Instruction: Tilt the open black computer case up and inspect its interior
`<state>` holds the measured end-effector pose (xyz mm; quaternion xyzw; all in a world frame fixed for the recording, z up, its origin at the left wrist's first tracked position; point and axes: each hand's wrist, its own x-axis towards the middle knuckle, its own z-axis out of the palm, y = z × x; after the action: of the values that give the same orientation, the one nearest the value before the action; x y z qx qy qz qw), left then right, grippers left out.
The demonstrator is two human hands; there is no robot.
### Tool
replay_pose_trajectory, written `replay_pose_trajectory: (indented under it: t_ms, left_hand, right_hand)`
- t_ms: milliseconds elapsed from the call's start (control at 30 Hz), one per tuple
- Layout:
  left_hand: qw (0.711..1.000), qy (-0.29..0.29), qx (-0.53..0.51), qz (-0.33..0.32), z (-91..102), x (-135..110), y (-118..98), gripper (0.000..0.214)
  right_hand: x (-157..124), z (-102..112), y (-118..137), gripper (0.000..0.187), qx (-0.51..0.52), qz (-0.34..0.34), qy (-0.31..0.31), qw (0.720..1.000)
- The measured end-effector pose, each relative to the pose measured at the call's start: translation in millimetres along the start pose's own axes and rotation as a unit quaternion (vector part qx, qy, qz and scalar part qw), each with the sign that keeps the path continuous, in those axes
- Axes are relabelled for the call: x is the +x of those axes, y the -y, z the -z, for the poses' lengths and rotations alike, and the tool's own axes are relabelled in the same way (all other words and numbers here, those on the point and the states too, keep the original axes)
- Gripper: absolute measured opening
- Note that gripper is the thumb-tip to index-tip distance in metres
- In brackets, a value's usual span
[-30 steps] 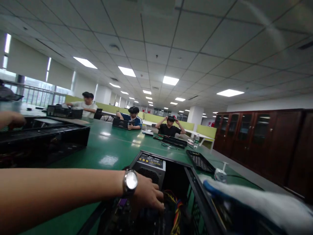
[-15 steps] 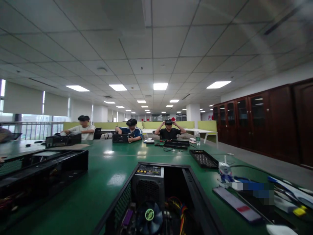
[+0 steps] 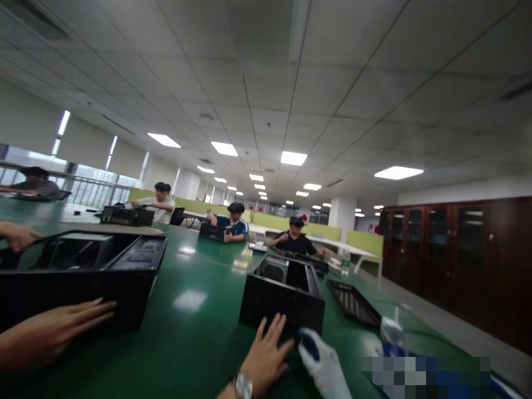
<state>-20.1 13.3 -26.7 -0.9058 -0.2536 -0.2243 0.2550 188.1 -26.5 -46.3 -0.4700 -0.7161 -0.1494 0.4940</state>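
A black computer case (image 3: 282, 305) stands in front of me on the green table, its top uncovered. Inside shows a grey power supply unit (image 3: 274, 270). My left hand (image 3: 266, 352), bare with a watch at the wrist, rests its spread fingers against the near panel. Beside it my right hand (image 3: 326, 363) wears a white and blue glove. Its fingers are apart and bent near the case's lower right corner; whether they touch the case is unclear. No object shows in either hand.
At left, another person's hand (image 3: 62, 330) lies along a second open case (image 3: 103, 266); another hand (image 3: 19, 235) reaches over it. A black perforated panel (image 3: 353, 302) and a clear bottle (image 3: 393, 335) lie at right. Several people work behind.
The case has moved away from me and now shows its near panel. Both my hands have come into view against or beside it. My view has tilted and turned left.
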Motion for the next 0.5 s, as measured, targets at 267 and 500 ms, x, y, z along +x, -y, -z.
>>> replay_pose_trajectory:
  t_ms: [267, 500]
  left_hand:
    - [0.947, -0.007, -0.273, 0.171, -16.2, -45.9, 12.9, 0.024]
    - [0.930, 0.028, -0.330, 0.159, -14.9, -41.3, 8.5, 0.021]
  right_hand:
    - [-28.5, -6.6, -14.0, 0.051, 0.002, -0.109, 0.165, 0.980]
    - [-16.9, -38.4, 25.2, 0.048, -0.043, -0.081, 0.229, 0.969]
